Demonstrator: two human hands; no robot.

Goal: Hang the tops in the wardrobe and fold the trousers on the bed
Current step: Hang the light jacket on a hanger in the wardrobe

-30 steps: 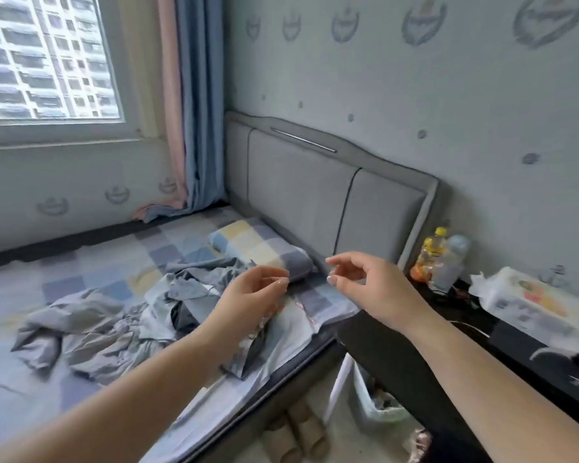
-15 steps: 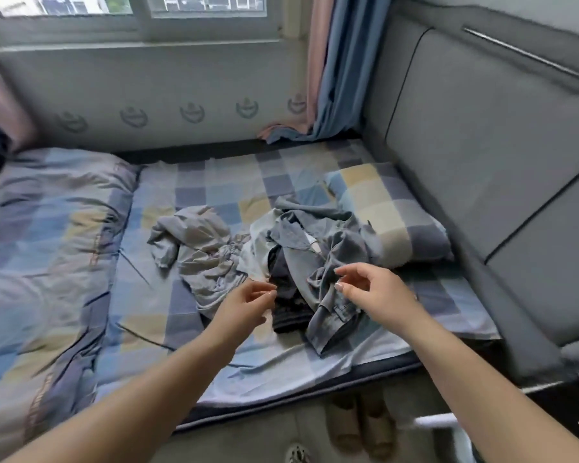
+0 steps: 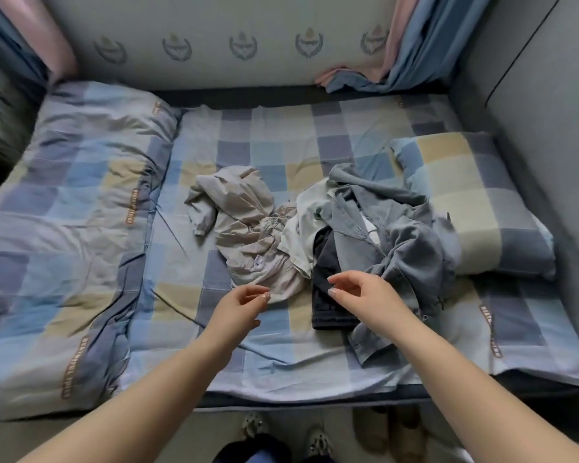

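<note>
A heap of clothes lies in the middle of the checked bed [image 3: 281,148]. At its left is a crumpled beige garment [image 3: 244,225]. A grey-blue shirt [image 3: 398,235] sprawls at its right, and a pale green piece [image 3: 301,228] sits between them. A dark navy garment [image 3: 328,295] pokes out from under the shirt. My left hand [image 3: 238,305] hovers just in front of the beige garment, fingers loosely curled, holding nothing. My right hand [image 3: 361,292] hovers over the dark garment, fingers relaxed, empty.
A checked pillow [image 3: 472,202] lies at the right by the grey padded headboard [image 3: 532,105]. A rolled checked duvet [image 3: 64,228] fills the left. Blue and pink curtains [image 3: 405,51] hang at the back right. Slippers [image 3: 391,436] stand on the floor below the bed edge.
My view has swung left and down from the headboard and bedside table to the whole bed. Both hands have come down towards the heap of clothes, still empty.
</note>
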